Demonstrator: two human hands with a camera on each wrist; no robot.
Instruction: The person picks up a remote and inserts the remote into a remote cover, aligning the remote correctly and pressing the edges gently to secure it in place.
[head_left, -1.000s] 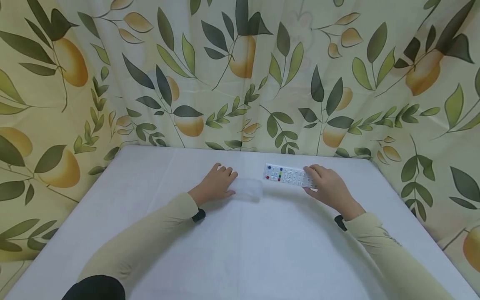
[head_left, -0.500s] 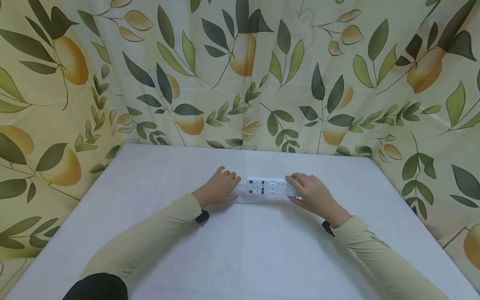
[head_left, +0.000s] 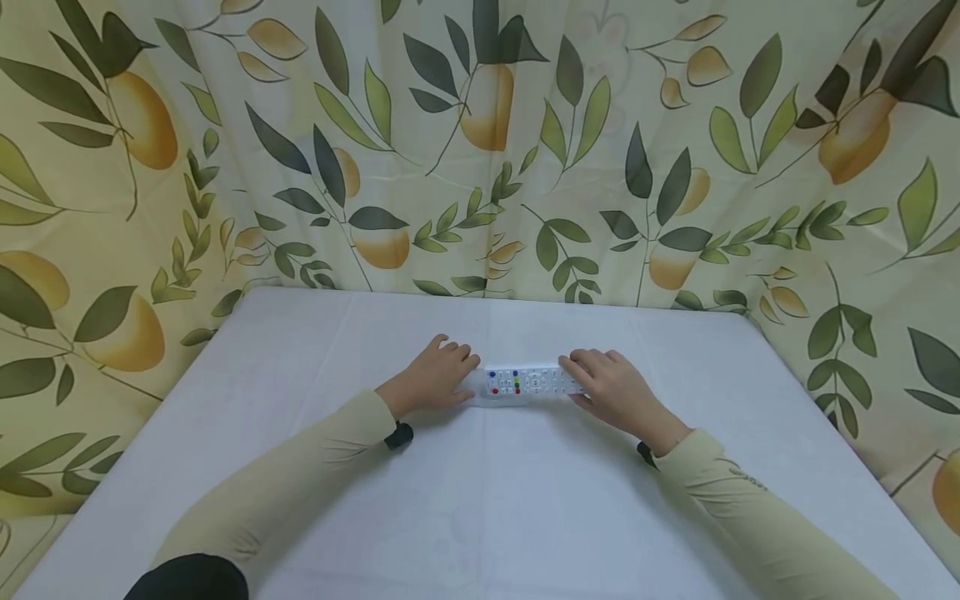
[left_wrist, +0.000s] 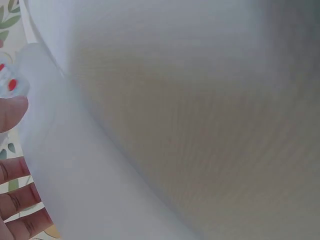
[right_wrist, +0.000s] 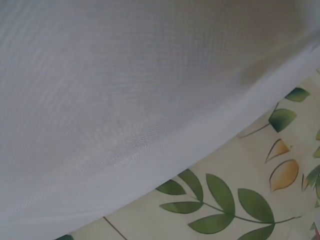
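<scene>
In the head view a white remote control point(head_left: 534, 382) with small coloured buttons lies level, its left part within or over a clear plastic case point(head_left: 501, 402); I cannot tell which. My right hand point(head_left: 618, 396) grips the remote's right end between thumb and fingers. My left hand point(head_left: 431, 377) holds the left end of the case, thumb at the near side, fingers at the far side. In the left wrist view, the left thumb point(left_wrist: 12, 112) shows beside the case and the remote's red-buttoned end. The right wrist view shows neither the remote nor the case.
A white cloth covers the table point(head_left: 480, 500). Behind its far edge hangs a curtain point(head_left: 480, 167) printed with leaves and fruit. Dark bands sit at both wrists, and a black rounded shape point(head_left: 191, 577) shows at the lower left.
My right hand has brought the remote leftward and slightly nearer, from apart from the case to its opening. My left hand has stayed nearly still with the case.
</scene>
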